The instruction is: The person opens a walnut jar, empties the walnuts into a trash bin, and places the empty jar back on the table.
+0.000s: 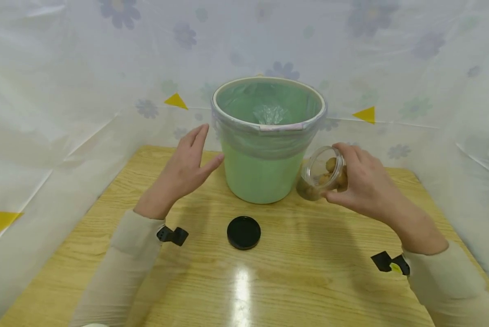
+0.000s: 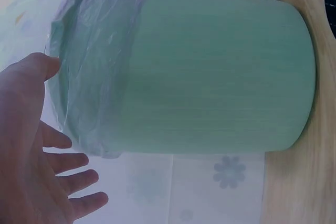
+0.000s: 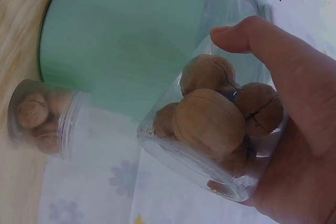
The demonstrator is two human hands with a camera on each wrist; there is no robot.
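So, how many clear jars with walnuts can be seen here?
2: one jar tilted in the right hand, another jar standing on the table beside the green bin, mostly hidden in the head view.

A clear plastic jar point(image 1: 325, 172) of walnuts point(image 3: 210, 121), lid off, is held tilted in the air with its open mouth turned toward the green bin point(image 1: 264, 168), just beside the bin's right wall. The bin stands upright near the tabletop's far edge, lined with a thin clear bag point(image 1: 269, 113) folded over its rim.
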